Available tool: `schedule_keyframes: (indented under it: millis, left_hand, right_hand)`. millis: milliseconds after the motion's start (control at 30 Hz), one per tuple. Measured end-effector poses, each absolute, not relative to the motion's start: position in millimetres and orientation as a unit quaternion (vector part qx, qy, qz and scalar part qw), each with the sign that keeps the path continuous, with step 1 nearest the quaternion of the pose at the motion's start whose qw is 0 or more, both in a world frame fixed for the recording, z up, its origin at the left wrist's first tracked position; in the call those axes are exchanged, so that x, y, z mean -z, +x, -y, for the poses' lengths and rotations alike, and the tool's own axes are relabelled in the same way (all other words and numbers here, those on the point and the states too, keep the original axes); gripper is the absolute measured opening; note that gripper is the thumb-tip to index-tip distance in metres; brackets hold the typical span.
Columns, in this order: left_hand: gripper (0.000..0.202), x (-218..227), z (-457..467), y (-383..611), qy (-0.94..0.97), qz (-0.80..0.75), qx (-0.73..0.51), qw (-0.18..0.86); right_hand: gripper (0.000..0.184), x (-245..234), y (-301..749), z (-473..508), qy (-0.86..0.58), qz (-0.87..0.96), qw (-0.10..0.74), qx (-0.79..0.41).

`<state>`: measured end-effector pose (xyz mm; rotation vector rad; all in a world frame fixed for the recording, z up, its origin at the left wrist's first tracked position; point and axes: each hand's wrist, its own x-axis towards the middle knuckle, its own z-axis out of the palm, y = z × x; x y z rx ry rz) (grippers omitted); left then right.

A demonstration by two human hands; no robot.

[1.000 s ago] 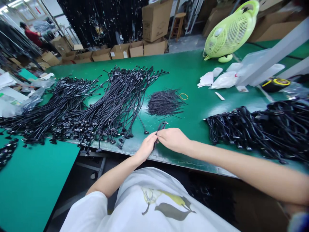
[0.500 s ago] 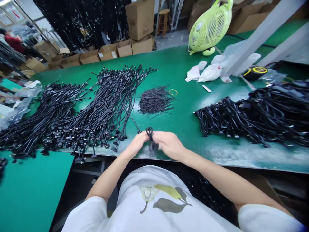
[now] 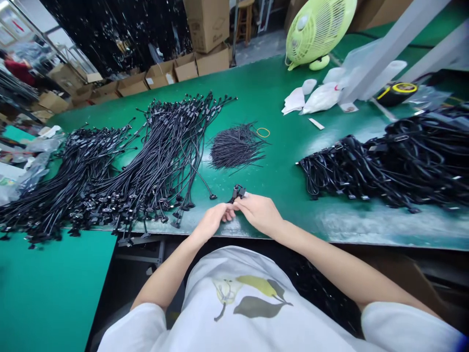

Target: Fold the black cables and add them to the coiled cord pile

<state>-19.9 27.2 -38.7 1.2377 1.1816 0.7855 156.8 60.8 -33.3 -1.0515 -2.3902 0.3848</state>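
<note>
My left hand and my right hand meet over the front edge of the green workbench. Between their fingertips they pinch a small black cable end, and most of its length is hidden by my fingers. Just left of my hands lies a large fan of black cables with plugs. A bundle of thin black wires sits above my hands, with a yellow rubber band beside it. To the right lies a heap of coiled black cables.
White plastic bags and a black-and-yellow tape roll lie at the bench's far right. A green fan stands beyond it. Cardboard boxes line the far side. A co-worker's red sleeve shows far left.
The black cable's loop, which hung between my hands, is now gathered at my fingertips, with its end sticking up. My hands have moved slightly closer together.
</note>
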Motion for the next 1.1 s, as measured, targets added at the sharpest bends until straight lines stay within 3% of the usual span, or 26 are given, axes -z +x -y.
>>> schedule_keyframes:
  millis: [100,167,267,367,467,600,767,833,900,1000,1100]
  left_hand:
    - [0.065,39,-32,-20,0.435,-0.501,-0.367,0.652]
    - [0.059,34,-33,-21,0.433,-0.480,-0.386,0.658]
    - [0.045,23,-32,-23,0.530,-0.430,-0.400,0.612]
    - [0.039,15,-27,-20,0.643,-0.389,-0.384,0.537]
    - [0.039,15,-21,-15,0.709,-0.371,-0.353,0.485]
    - [0.033,23,-22,-15,0.725,-0.466,-0.320,0.394]
    - [0.032,40,-31,-16,0.791,-0.521,-0.259,0.188]
    - [0.034,46,-32,-10,0.848,-0.480,-0.194,0.114]
    - [0.033,48,-33,-5,0.882,-0.439,-0.149,0.084]
    - [0.029,40,-38,-11,0.886,-0.415,-0.163,0.128]
    - [0.033,31,-54,-38,0.796,-0.555,-0.208,0.123]
  right_hand:
    - [0.033,34,155,-58,-0.328,0.898,0.273,-0.106]
    - [0.031,33,154,-57,-0.299,0.896,0.278,-0.175]
    - [0.032,33,152,-57,-0.308,0.795,0.264,-0.450]
    - [0.036,40,150,-57,-0.310,0.564,0.217,-0.734]
    - [0.043,49,149,-57,-0.310,0.449,0.198,-0.814]
    - [0.035,44,160,-52,-0.356,0.565,0.206,-0.715]
    - [0.028,12,182,-32,-0.410,0.845,0.291,-0.181]
    - [0.030,12,183,-28,-0.392,0.876,0.273,-0.064]
    - [0.034,22,182,-29,-0.398,0.894,0.202,-0.045]
    - [0.033,37,193,-38,-0.426,0.892,0.092,-0.118]
    - [0.035,27,233,-55,-0.516,0.840,0.121,-0.116]
